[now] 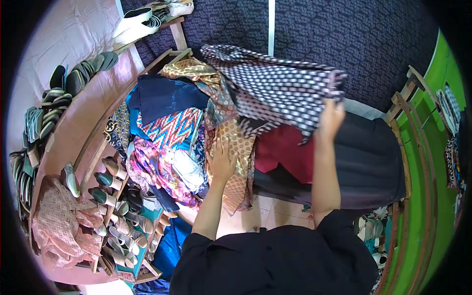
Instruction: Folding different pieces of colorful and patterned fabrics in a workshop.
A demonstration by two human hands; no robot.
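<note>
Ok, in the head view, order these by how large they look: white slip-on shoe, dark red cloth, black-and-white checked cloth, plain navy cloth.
1. Black-and-white checked cloth
2. Dark red cloth and plain navy cloth: too alike to rank; the red one is partly covered.
3. White slip-on shoe

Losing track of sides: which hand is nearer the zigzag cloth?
Left. The left hand rests just right of the zigzag cloth; the right hand, holding checked cloth, is farther right.
</note>
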